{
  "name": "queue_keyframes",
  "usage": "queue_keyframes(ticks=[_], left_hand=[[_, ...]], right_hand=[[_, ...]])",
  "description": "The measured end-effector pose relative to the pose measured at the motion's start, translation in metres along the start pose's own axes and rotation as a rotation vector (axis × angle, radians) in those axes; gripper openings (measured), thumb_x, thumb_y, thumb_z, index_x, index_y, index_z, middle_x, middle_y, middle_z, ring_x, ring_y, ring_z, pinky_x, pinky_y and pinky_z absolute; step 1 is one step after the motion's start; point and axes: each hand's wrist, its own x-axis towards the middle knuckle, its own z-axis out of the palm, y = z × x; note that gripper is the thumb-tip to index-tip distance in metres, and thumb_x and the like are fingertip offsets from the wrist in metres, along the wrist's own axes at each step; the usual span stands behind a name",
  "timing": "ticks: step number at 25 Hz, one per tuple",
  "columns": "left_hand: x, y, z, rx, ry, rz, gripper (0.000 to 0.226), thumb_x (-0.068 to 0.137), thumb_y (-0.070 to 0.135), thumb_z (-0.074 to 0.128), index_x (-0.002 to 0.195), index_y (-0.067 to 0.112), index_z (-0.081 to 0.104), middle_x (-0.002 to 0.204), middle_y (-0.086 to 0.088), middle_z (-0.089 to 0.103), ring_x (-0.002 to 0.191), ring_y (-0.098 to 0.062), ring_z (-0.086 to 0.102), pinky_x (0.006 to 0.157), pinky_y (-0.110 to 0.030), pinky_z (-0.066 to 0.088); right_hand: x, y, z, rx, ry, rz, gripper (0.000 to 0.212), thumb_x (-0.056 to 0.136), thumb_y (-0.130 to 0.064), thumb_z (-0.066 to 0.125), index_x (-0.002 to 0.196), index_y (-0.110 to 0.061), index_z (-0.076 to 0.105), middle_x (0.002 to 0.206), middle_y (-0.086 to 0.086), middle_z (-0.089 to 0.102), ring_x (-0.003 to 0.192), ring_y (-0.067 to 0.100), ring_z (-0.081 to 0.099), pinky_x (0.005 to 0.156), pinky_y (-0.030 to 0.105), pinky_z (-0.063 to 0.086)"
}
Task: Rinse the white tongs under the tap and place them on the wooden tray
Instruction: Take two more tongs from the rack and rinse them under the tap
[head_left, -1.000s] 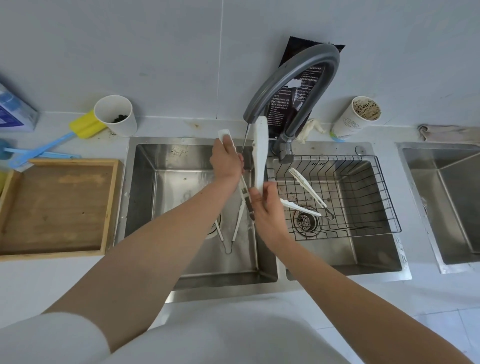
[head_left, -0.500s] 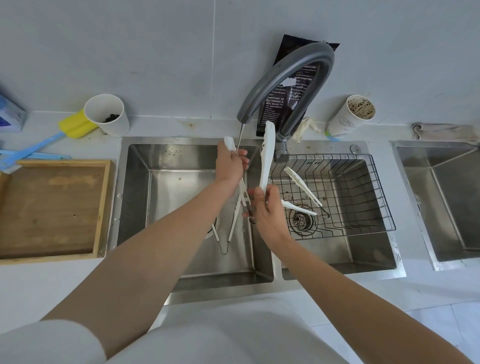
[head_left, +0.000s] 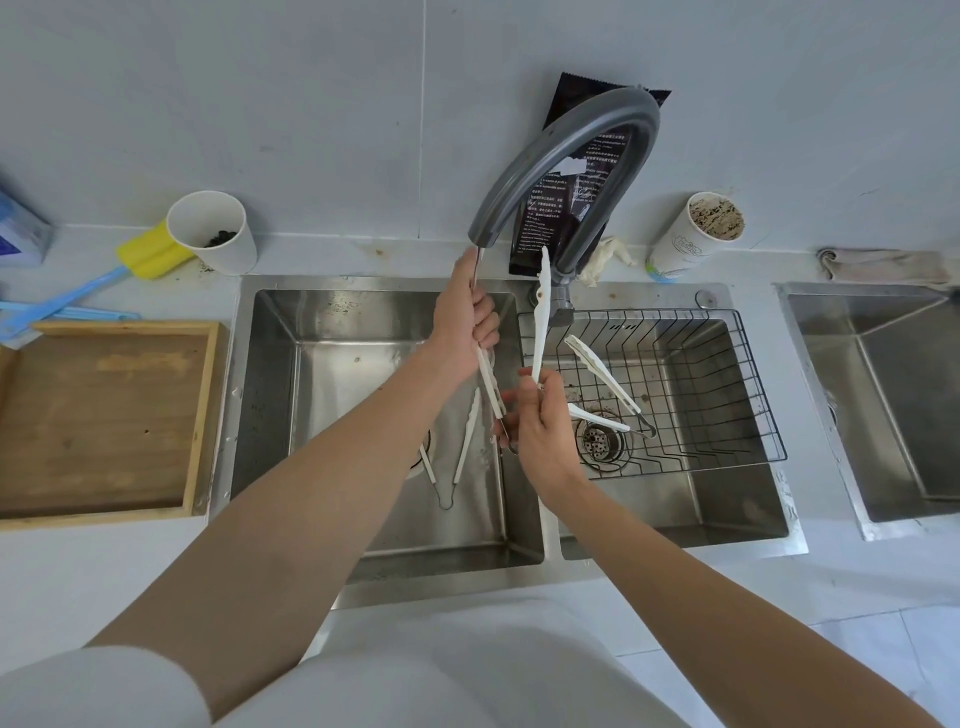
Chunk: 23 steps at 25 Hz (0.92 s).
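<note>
I hold one pair of white tongs (head_left: 540, 312) spread apart over the divider between the two sink basins. My left hand (head_left: 467, 322) grips one arm of them right under the spout of the grey tap (head_left: 571, 156), where a thin stream of water runs down. My right hand (head_left: 543, 421) pinches the lower end of the other arm, which points up past the tap's base. A second pair of white tongs (head_left: 465, 441) lies in the left basin. A third pair (head_left: 602, 379) rests in the wire basket. The wooden tray (head_left: 202, 415) sits on the counter to the left, with nothing on it.
A black wire basket (head_left: 753, 374) fills the right basin. A white cup (head_left: 213, 231), a yellow and blue brush (head_left: 140, 254) and a blue box stand behind the tray. Another paper cup (head_left: 696, 234), a black packet and a folded cloth (head_left: 883, 262) line the wall. A further sink (head_left: 883, 395) is at far right.
My left hand has slid up the tong arm towards the spout. The arm held by my right hand has tilted from upright to lean right, near the tap base. The camera has shifted slightly.
</note>
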Motion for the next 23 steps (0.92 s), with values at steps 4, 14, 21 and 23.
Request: queue_keyframes(ticks=[4, 14, 21, 23], left_hand=[[-0.004, 0.003, -0.006, -0.273, -0.154, -0.057, 0.032, 0.094, 0.041, 0.059, 0.071, 0.019, 0.056, 0.042, 0.009, 0.042, 0.033, -0.002, 0.036, 0.035, -0.013, 0.03], [-0.006, 0.002, -0.002, -0.403, -0.049, -0.009, 0.05, 0.094, 0.062, 0.039, 0.076, 0.016, 0.049, 0.043, 0.009, 0.044, 0.031, -0.003, 0.035, 0.033, -0.015, 0.029], [-0.013, 0.005, 0.021, -0.136, 0.085, 0.215, 0.032, 0.106, 0.028, 0.037, 0.095, 0.005, 0.057, 0.06, -0.002, 0.057, 0.041, -0.01, 0.046, 0.038, -0.02, 0.037], [-0.019, 0.001, 0.024, -0.063, 0.095, 0.25, 0.032, 0.105, 0.031, 0.038, 0.093, 0.007, 0.055, 0.057, -0.002, 0.057, 0.04, -0.011, 0.047, 0.038, -0.021, 0.038]], right_hand=[[0.005, -0.015, -0.002, 0.095, 0.089, 0.113, 0.029, 0.108, -0.03, 0.03, 0.112, -0.008, 0.047, 0.084, 0.012, 0.059, 0.045, 0.012, 0.047, 0.039, 0.022, 0.037], [0.014, -0.021, 0.0, 0.172, 0.141, 0.175, 0.035, 0.106, -0.039, 0.032, 0.102, -0.008, 0.048, 0.074, 0.014, 0.061, 0.039, 0.013, 0.041, 0.036, 0.02, 0.029], [0.023, -0.02, 0.004, 0.265, 0.129, 0.221, 0.037, 0.106, -0.04, 0.033, 0.096, -0.008, 0.048, 0.062, 0.008, 0.057, 0.036, 0.01, 0.033, 0.035, 0.02, 0.024], [0.024, -0.017, 0.001, 0.28, 0.126, 0.241, 0.038, 0.106, -0.042, 0.033, 0.096, -0.008, 0.048, 0.061, 0.008, 0.054, 0.035, 0.01, 0.033, 0.035, 0.02, 0.023]])
